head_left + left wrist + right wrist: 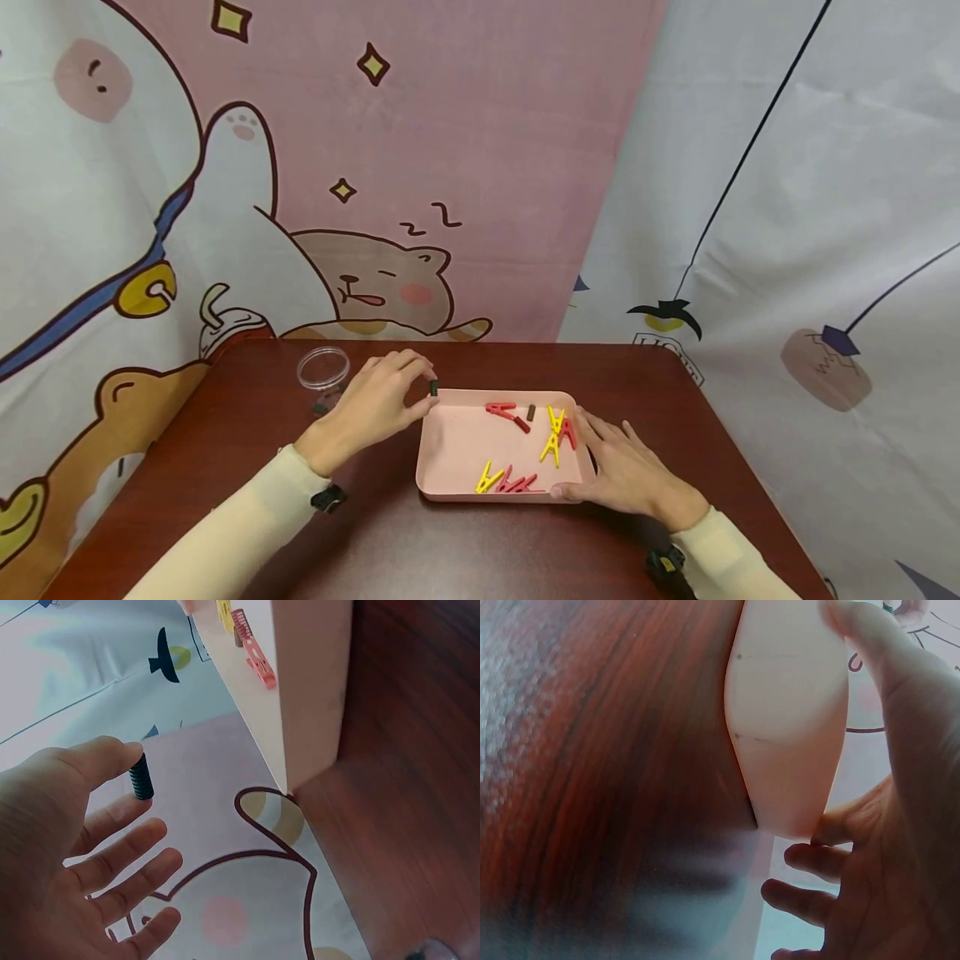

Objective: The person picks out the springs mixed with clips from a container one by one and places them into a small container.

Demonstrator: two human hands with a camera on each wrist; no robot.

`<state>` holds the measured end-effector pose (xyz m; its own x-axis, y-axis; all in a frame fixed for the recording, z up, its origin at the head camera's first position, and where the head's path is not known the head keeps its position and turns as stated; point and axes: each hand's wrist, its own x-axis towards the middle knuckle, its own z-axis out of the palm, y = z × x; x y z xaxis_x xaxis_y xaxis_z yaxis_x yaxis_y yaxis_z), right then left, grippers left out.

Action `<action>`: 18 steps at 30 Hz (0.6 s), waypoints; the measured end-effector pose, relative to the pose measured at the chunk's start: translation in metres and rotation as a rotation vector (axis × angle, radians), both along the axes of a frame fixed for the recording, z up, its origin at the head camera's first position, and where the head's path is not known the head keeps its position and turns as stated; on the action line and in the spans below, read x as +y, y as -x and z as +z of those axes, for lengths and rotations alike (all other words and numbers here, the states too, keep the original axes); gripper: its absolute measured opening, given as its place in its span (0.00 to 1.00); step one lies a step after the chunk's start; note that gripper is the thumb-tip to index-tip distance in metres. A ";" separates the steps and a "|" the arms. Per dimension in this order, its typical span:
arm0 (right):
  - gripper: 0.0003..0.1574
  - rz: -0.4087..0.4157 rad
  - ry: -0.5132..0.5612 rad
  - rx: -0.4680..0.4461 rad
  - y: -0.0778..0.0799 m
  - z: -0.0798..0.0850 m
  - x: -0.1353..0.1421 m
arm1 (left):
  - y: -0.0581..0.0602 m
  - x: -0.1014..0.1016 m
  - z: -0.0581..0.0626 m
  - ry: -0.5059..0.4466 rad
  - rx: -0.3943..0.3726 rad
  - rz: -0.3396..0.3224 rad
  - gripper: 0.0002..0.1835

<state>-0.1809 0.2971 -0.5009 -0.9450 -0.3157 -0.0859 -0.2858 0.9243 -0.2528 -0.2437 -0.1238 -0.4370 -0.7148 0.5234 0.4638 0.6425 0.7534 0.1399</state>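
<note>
Between thumb and index finger, my left hand point(375, 400) pinches a small dark green ribbed cylinder point(140, 778), just above the far left corner of the pink tray point(450, 454). Its other fingers are spread apart in the left wrist view. My right hand point(626, 467) rests against the tray's near right corner, thumb on the front rim and relaxed fingers along the right side. Inside the tray lie yellow clothespins point(555, 433), several red clothespins point(504, 408), a dark brown cylinder point(531, 412) and a red cylinder point(522, 425).
A clear round container point(323, 371) stands left of the tray, partly behind my left hand, with something dark green near its bottom. The dark red wooden table point(375, 542) reaches back to a cartoon-printed cloth point(517, 167).
</note>
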 end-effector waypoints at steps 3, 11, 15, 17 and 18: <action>0.89 -0.004 0.002 -0.007 0.000 0.000 0.000 | 0.000 -0.009 0.000 -0.025 0.008 0.018 0.18; 0.89 -0.008 0.004 0.001 0.000 0.000 -0.001 | 0.003 -0.035 0.000 -0.055 -0.011 0.092 0.20; 0.89 -0.009 -0.003 0.003 0.000 0.000 -0.001 | 0.004 -0.052 0.001 -0.085 0.009 0.129 0.21; 0.89 -0.011 -0.003 -0.003 -0.001 0.000 -0.001 | 0.004 -0.059 0.002 -0.097 0.018 0.149 0.21; 0.89 -0.013 -0.003 -0.006 -0.001 0.000 -0.002 | 0.004 -0.063 0.002 -0.104 0.020 0.156 0.21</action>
